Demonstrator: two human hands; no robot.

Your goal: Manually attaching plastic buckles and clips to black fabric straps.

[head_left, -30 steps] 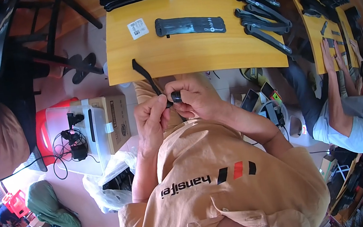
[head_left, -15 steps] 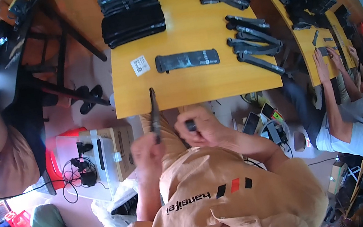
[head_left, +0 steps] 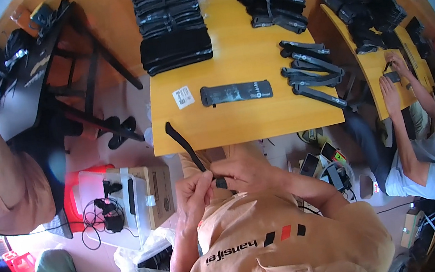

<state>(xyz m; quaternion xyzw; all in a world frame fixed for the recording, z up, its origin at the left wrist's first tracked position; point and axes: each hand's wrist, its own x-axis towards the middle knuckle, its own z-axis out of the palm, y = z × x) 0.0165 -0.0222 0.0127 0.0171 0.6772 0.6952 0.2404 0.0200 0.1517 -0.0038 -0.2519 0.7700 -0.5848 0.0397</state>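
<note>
At the yellow worktop (head_left: 250, 124), my left hand (head_left: 194, 195) pinches a black strap (head_left: 182, 143) slanting up-left; right hand (head_left: 249, 172) beside its lower end, grip unclear.

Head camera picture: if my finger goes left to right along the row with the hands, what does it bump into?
Person in a brownish shirt → clear plastic box → cardboard box → left hand → right hand → dark flat device → person in a pale blue shirt.
</note>
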